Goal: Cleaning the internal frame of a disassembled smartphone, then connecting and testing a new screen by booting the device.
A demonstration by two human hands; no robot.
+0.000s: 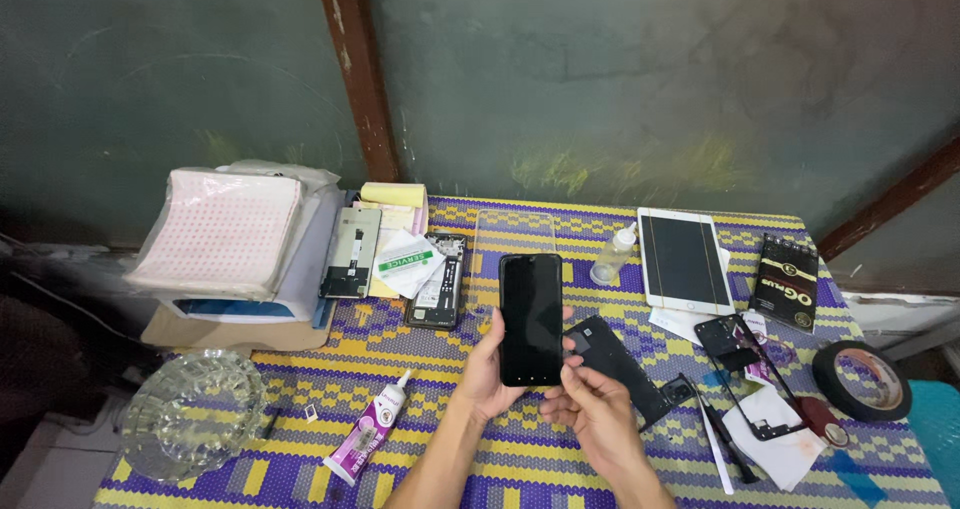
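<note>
Left hand (492, 369) grips the black phone (530, 319) from behind, lifted above the bench (560, 469), long axis running away from the person, screen up. Right hand (597, 414) sits just right of the phone's lower end, fingers curled loosely at its edge, holding nothing I can make out. Glass bowl (192, 414), far left of both hands, looks empty.

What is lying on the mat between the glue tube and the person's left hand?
Nothing: in the head view only bare woven mat lies between the glue tube and the left hand, which holds the black phone.
</note>
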